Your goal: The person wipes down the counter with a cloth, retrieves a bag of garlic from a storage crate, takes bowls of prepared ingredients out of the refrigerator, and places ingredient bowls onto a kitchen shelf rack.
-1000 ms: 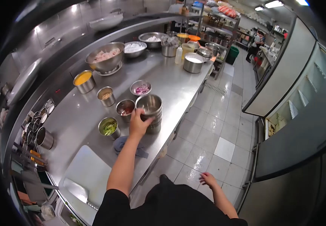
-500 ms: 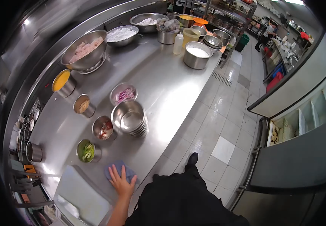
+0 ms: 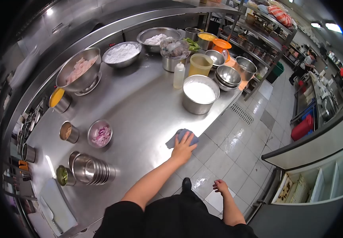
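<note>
Where the left end of the bench (image 3: 136, 107) is crowded, trouble would most likely be started by a stray knock. A white board (image 3: 66, 212) is noted at the corner. Just beside it, a small steel pot of greens (image 3: 62, 175) is placed close to a nested stack of steel pots (image 3: 94, 171); whether they touch cannot be told. Should the stack be bumped, the greens could be tipped. A bowl of chopped red onion (image 3: 100, 135) is set well apart from the wiping side; only by a wide sweep could it be soiled.

Near edge: a blue-grey cloth (image 3: 171, 142) is covered by the left grip (image 3: 182, 151), fingers spread wide, apparently pressed rather than bunched. If pushed too far, it could be carried over the rim and support lost. Beyond, an uncovered steel pot of white contents (image 3: 200, 91) is stood near the same edge; by an overlong stroke it could be jarred and spilled.

Right: the right grip (image 3: 220, 185) is held over the tiled floor (image 3: 227, 152), loosely curled, nothing in it. Gloss seen on tiles; if wet, footing could be lost.
</note>
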The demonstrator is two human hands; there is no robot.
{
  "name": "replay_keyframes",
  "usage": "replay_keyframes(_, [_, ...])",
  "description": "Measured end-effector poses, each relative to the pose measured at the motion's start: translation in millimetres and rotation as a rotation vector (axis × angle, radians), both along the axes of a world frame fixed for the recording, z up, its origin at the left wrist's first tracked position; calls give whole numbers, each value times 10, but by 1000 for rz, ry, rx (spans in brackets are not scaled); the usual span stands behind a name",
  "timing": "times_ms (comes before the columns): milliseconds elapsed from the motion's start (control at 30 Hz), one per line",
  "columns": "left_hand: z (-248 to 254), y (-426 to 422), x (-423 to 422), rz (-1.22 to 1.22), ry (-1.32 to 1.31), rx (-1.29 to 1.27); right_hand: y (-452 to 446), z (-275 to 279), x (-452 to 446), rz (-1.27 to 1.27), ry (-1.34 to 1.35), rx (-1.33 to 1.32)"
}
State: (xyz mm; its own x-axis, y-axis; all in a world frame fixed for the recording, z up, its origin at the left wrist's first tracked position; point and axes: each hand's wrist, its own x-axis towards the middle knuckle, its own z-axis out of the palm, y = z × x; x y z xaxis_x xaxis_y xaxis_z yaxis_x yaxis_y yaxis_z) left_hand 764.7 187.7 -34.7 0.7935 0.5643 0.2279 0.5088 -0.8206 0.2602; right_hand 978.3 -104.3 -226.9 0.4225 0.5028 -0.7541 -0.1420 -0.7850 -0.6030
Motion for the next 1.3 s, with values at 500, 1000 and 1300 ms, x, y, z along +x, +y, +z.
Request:
replay_keyframes(500, [409, 598, 495, 183, -102, -377, 1472, 1511, 202, 432, -840, 613])
replay_keyframes(1000, [550, 1585, 1113, 601, -868, -1090, 3160, 1752, 948, 403, -1130, 891])
replay_keyframes(1300, [678, 1792, 1597, 695, -1051, -1217, 4141, 1969, 2299, 622, -1196, 681])
